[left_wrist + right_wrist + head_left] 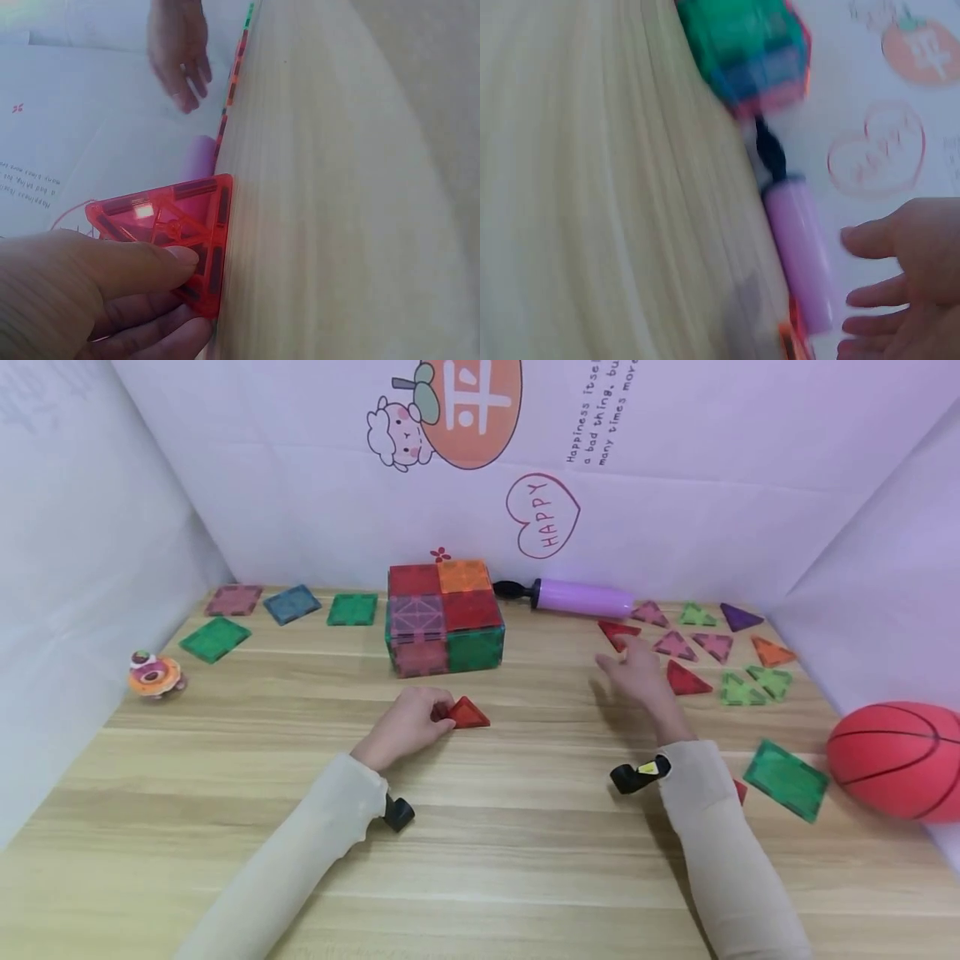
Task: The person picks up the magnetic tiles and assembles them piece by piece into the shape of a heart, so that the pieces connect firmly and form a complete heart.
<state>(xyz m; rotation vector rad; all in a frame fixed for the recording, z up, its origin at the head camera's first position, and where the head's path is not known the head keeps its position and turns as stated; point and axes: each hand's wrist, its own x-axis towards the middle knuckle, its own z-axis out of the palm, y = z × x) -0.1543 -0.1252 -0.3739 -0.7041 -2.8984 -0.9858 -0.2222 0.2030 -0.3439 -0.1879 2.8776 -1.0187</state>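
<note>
My left hand (408,722) pinches a translucent red triangular magnetic tile (468,714) between thumb and fingers. In the left wrist view, the red tile (169,225) stands on edge on the wooden table, with the thumb across its face. My right hand (637,675) hovers above the table at the right, fingers apart and nothing held. Just beyond its fingertips lies another red triangular tile (618,632), partly hidden by the hand. Behind the left hand stands a box (420,614) built of red, purple, orange and green square tiles.
Several pink, light green, purple, orange and red triangular tiles (677,646) lie at the right. A purple hand pump (585,597) lies along the back wall. Nearer are a green rectangular tile (786,779) and a red basketball (896,760). Square tiles (292,604) and a small toy (155,675) sit left.
</note>
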